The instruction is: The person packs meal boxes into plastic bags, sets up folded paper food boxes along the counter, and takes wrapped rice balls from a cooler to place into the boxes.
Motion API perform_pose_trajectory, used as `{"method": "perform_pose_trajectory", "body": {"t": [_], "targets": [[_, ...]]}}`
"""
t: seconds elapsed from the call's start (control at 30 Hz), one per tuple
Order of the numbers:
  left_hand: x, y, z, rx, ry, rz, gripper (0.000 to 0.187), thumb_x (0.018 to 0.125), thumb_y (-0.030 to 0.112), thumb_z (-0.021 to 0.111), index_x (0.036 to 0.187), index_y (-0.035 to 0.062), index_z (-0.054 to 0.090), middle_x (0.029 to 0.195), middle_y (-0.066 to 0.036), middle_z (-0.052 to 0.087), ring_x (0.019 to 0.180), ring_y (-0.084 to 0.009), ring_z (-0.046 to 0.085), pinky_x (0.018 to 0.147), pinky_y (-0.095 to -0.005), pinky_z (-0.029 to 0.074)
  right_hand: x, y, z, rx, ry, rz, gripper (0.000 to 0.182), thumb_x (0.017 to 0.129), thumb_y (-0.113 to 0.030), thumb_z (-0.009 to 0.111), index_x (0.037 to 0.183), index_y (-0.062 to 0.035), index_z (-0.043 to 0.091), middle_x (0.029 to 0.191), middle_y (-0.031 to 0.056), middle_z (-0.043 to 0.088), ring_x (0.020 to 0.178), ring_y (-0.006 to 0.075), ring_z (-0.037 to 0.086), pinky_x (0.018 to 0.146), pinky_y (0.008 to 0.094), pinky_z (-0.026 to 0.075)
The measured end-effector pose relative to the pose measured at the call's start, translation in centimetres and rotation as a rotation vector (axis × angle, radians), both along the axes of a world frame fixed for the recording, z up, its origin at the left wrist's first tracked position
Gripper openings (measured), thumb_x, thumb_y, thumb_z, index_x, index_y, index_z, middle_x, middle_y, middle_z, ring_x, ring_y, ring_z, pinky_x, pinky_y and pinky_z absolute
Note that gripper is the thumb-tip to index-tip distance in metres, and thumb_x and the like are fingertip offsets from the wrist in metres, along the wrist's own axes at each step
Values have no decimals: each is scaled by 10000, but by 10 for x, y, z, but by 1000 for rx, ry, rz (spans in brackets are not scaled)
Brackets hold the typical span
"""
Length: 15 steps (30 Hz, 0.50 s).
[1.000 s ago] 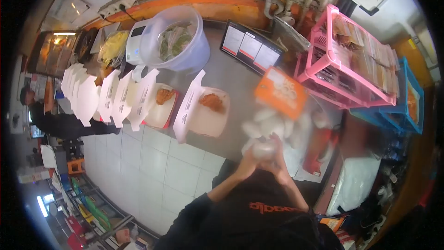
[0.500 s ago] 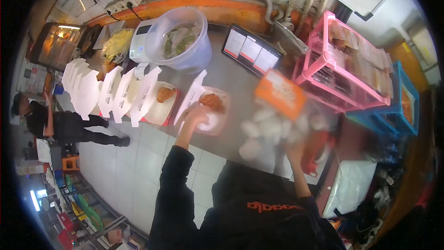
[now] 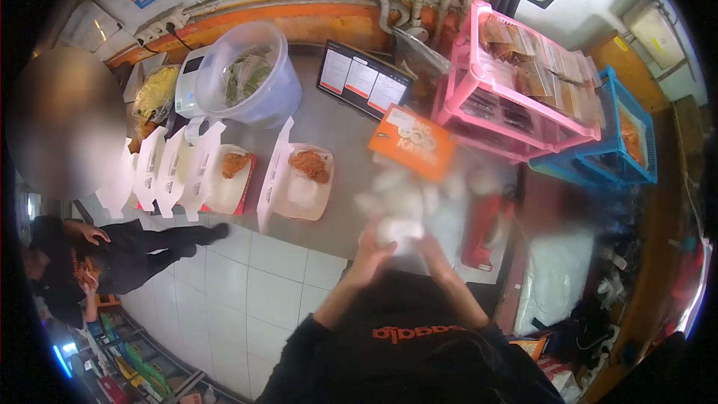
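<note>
A white wrapped packet [image 3: 401, 231] is between my left hand [image 3: 372, 256] and my right hand [image 3: 437, 256], close to the table's front edge. Fingers of both hands close on its sides; its contents are hidden. Just beyond lies a pile of similar white packets [image 3: 407, 188], blurred by the lens. To the left, an open takeaway box [image 3: 321, 206] holds a piece of fried chicken [image 3: 309, 166] and one white packet [image 3: 305, 194]. An orange printed box or card [image 3: 413, 141] rests behind the pile.
More open boxes [image 3: 183, 179] stand in a row at left, one with fried chicken [image 3: 235, 164]. Behind are a plastic tub [image 3: 288, 93] with bags, a tablet [image 3: 362, 78], a pink rack [image 3: 460, 67] and a blue basket [image 3: 636, 120]. Another person [image 3: 112, 254] is at left.
My left hand has left the open box, where a white packet now lies, and moved right. Both hands now meet around another white packet. The view has shifted, and the other person appears nearer.
</note>
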<state>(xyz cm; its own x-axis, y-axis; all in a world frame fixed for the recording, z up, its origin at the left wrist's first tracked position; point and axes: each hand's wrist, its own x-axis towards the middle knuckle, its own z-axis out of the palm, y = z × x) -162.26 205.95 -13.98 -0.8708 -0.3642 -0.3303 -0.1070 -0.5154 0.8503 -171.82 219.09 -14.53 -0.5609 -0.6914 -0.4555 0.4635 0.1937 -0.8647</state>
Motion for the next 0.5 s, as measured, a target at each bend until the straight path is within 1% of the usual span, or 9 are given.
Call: {"method": "perform_pose_trajectory", "body": {"t": [0.07,0.1,0.13,0.17,0.2,0.27,0.3,0.4,0.5], "targets": [[11,-4,8,73,-3,134,536,728,32,551,1194,75,293,1095,-112,435,977,-206,472,754,-331,456,16,-12,0,14,91,118,463,762,-232,535,1150,-28,386,1137,118,413,1058,208,380,884,321,302],[21,-10,12,67,-152,231,505,717,48,571,1154,49,318,1060,-127,454,937,-215,499,719,-336,475,20,-14,-4,-3,84,142,463,762,-232,535,1150,-28,386,1137,118,413,1058,208,380,884,321,302],[35,-18,16,60,-303,340,479,706,64,590,1114,24,343,1026,-142,473,896,-225,526,685,-341,494,22,-17,-14,131,369,280,479,732,-209,556,1158,-68,390,1158,129,390,1087,245,352,884,352,305],[54,-27,-2,-84,-266,357,469,666,95,643,1042,7,375,938,-144,512,820,-228,560,622,-324,513,24,-23,-24,246,663,414,505,702,-186,577,1166,-109,394,1178,140,366,1115,282,323,884,382,308],[70,-34,0,-110,-275,406,469,666,95,643,1042,7,375,938,-144,512,820,-228,560,622,-324,513,30,-32,-32,199,664,448,505,702,-186,577,1166,-109,394,1178,140,366,1115,282,323,884,382,308],[99,-45,6,-160,-313,400,497,635,100,673,1027,17,379,897,-120,530,793,-206,564,607,-310,513,41,-45,-47,295,1353,723,565,633,-144,609,1158,-204,410,1194,140,322,1105,365,298,870,452,311],[110,-50,8,-254,-362,399,500,626,89,678,1027,27,387,879,-98,534,792,-189,556,614,-299,498,43,-50,-49,347,1484,776,584,609,-130,624,1137,-281,426,1186,123,309,1086,385,299,844,495,320],[132,-62,19,-335,-424,602,473,633,67,664,1025,28,401,884,-83,527,807,-179,543,643,-290,473,40,-68,-52,479,1382,877,616,562,-163,669,1126,-254,439,1161,127,327,1066,371,323,841,473,345],[161,-108,-2,-357,-469,933,503,679,127,638,1091,11,374,961,-103,500,876,-180,513,705,-303,441,25,-71,-69,426,1219,935,644,520,-184,703,1111,-242,452,1156,132,331,1054,347,356,830,422,377]]}}
